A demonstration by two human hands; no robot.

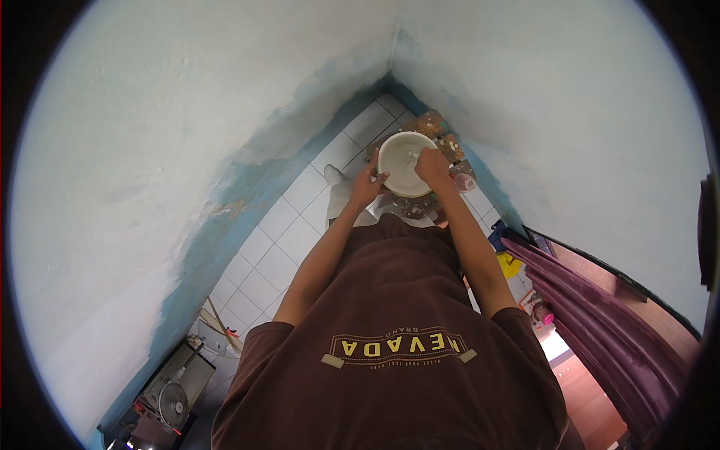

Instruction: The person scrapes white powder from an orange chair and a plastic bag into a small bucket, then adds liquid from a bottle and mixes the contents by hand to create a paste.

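Note:
A round white bucket [395, 144] with whitish, wet-looking contents stands in front of me, close to the corner of two walls. My left hand [367, 184] is closed on the bucket's left edge, fingers along its outer side. Over the right part of the rim, my right hand [433, 168] is closed in a fist and reaches into the bucket. Whatever that fist grips is mostly hidden; only a small pale bit shows beside the fingers. Under the bucket is a paint-spattered wooden surface [433, 124], perhaps a stool or bench.
A clear plastic cup [465, 182] sits right of the bucket. Patchy white and blue walls rise on both sides of white floor tiles [277, 247]. A purple curtain [570, 300] hangs at the right, by a doorway. At the lower left stands a fan [172, 403].

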